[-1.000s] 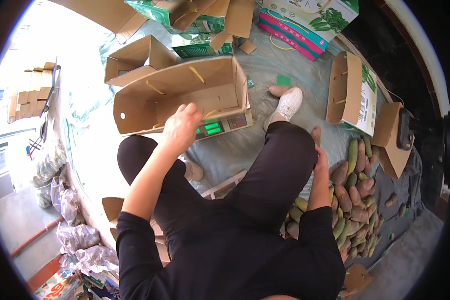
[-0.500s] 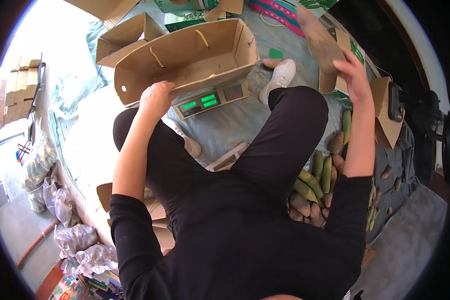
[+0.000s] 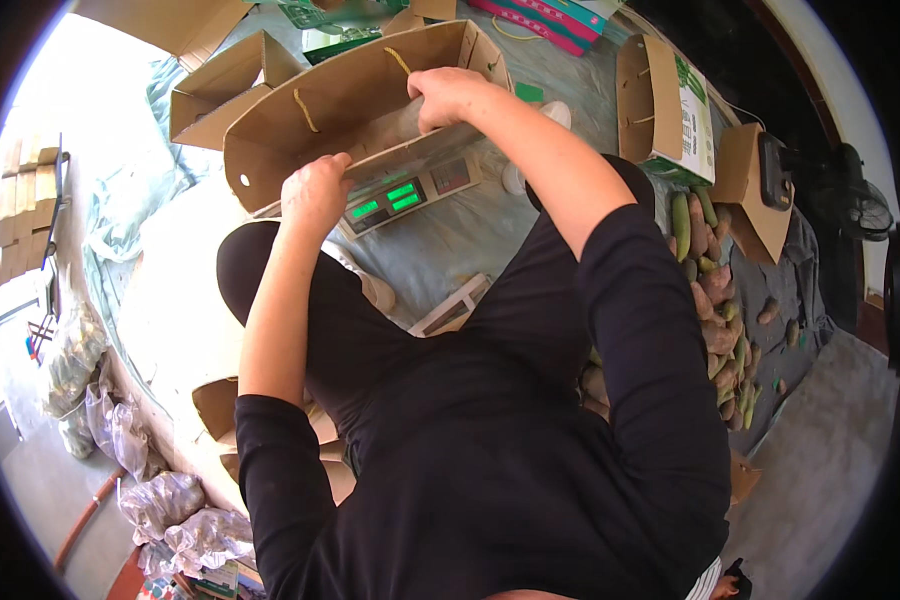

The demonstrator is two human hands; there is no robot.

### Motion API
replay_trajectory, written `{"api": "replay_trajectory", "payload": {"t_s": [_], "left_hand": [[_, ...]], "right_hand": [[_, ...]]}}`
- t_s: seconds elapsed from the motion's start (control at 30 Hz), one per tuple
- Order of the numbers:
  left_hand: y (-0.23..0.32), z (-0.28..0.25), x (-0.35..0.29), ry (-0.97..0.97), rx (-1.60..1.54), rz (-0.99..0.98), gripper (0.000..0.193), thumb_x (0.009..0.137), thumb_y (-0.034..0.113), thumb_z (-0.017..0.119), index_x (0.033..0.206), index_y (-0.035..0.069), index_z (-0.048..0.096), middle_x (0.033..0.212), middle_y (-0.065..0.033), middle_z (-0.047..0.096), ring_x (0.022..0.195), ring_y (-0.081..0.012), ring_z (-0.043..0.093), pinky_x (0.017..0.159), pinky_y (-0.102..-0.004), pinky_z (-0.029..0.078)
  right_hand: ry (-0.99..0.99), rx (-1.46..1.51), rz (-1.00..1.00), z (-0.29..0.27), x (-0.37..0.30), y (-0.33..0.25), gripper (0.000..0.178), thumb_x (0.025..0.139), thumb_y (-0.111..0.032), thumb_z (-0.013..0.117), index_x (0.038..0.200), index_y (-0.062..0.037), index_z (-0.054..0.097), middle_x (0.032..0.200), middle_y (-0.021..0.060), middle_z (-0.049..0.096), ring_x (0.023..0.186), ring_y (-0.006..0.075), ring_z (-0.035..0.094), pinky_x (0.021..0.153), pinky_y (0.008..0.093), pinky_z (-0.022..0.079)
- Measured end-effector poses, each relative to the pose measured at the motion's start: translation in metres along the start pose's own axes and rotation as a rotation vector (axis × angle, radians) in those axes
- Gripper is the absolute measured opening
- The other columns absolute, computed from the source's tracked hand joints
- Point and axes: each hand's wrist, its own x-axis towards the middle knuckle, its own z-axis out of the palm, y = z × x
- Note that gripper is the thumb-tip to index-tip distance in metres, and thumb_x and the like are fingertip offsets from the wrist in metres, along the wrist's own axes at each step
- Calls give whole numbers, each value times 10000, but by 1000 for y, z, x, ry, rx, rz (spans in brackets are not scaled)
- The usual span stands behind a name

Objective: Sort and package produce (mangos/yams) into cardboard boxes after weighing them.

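Observation:
An open cardboard box with yellow rope handles sits on a digital scale whose display glows green. My left hand grips the box's near wall at the rim, left of the middle. Inside the box, toward its right half, my right hand reaches down over the near wall, fingers curled on a long, pale-brown root vegetable. That vegetable lies low along the box, partly hidden by the near wall and my fingers.
Brown and green long vegetables lie piled at the right. A green-and-white carton stands beyond them, near a small fan. Another open box is at the upper left. Filled plastic bags line the left side.
My right hand has swung left from the right side, bringing the long root vegetable into the box. My left hand stays on the box's near rim. The view has shifted a little.

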Motion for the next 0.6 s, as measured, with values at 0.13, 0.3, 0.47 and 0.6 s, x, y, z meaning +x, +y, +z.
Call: {"api": "replay_trajectory", "payload": {"t_s": [0.13, 0.3, 0.47, 0.6], "left_hand": [[1, -1, 2, -4, 28, 7, 220, 777, 179, 657, 965, 88, 589, 921, -120, 643, 893, -334, 610, 749, -441, 483], [0, 2, -3, 9, 17, 4, 241, 777, 179, 659, 990, 93, 584, 922, -116, 644, 897, -330, 611, 748, -437, 482], [6, 5, 3, -21, 11, -10, 293, 792, 165, 649, 1073, 131, 576, 1010, -99, 640, 949, -309, 612, 786, -426, 491], [1, 2, -2, 41, -63, 38, 376, 799, 170, 641, 1167, 149, 565, 1093, -97, 625, 987, -316, 596, 812, -416, 477]], "right_hand": [[94, -4, -77, 12, 7, 23, 389, 721, -128, 626, 1107, -169, 635, 1098, 101, 639, 1047, 279, 593, 870, 373, 482], [117, 531, -237, -44, -60, 38, 403, 819, -181, 620, 1194, -46, 556, 1107, 148, 612, 1006, 211, 584, 864, 328, 465], [453, 902, -56, -52, -148, 104, 346, 818, -77, 633, 1146, 5, 561, 1016, 71, 625, 917, 132, 584, 803, 264, 471], [503, 921, 100, 38, -177, 200, 314, 850, -149, 636, 1141, -39, 591, 1004, 48, 632, 900, 114, 582, 783, 260, 482]]}}
